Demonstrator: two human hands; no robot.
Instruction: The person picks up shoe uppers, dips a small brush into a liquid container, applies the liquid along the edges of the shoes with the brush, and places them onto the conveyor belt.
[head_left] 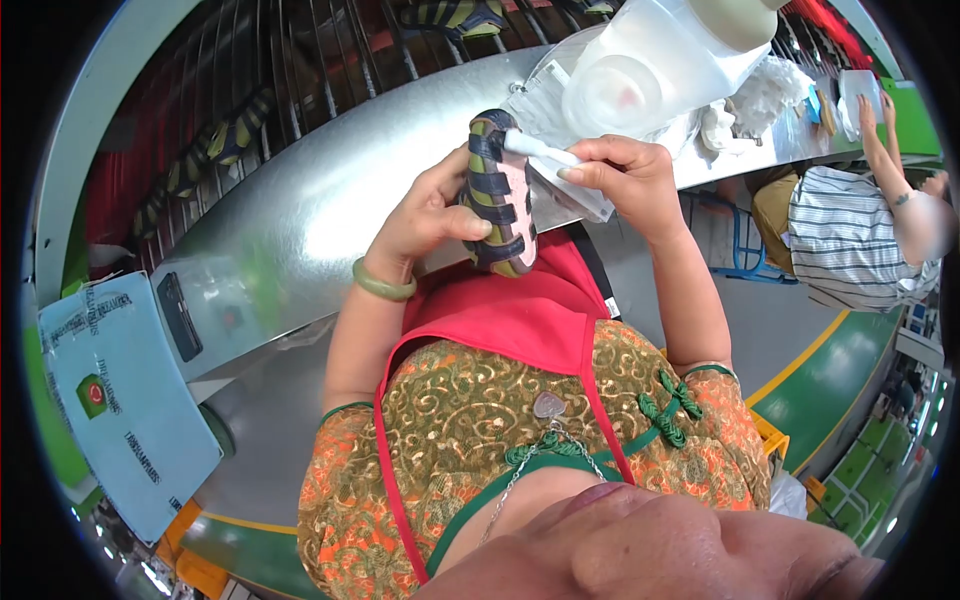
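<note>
Evidently, the work is under way on one piece: a small shoe with navy and olive stripes and a pale pink strip along one side, held off the silvery metal tabletop in front of the red apron. The left hand, above a pale green bangle, is closed around the shoe, the thumb lying across the stripes and the fingers mostly hidden behind it. The right hand pinches a slim white brush-like tool between thumb and fingers, and its tip appears to meet the shoe near the upper end of the pink strip. That contact suggests this piece is in mid-treatment rather than finished; how much of the strip has been gone over cannot be told, since no clear boundary shows on it, and the lower part has no tool on it at this moment. Beyond the tabletop, similar striped shoes lie on a dark rack with metal bars, but whether they have been treated is not visible. A translucent white plastic container sits just beyond the right hand, and a light blue box with printed tape stands well apart, at the left. Farther right, a co-worker in a striped top reaches toward another item.
</note>
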